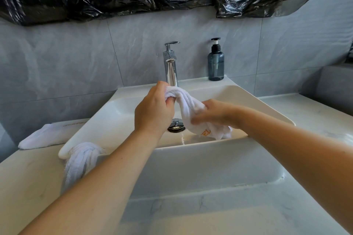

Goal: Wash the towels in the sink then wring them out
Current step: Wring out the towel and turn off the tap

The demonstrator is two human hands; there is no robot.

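I see the faucet (171, 68) rising behind the basin's middle and a soap bottle (216, 63) right of it; the counter (305, 112) beyond lies open.

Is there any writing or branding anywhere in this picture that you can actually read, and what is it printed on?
"EL": orange letters on the towel being wrung by the left hand and right hand; the rest of the word is hidden in the folds.
Orange and grey print on the flat towel left of the sink: too small and blurred to read.
Soap bottle: no label visible.
Twisted towel on the sink's rim: no text visible.
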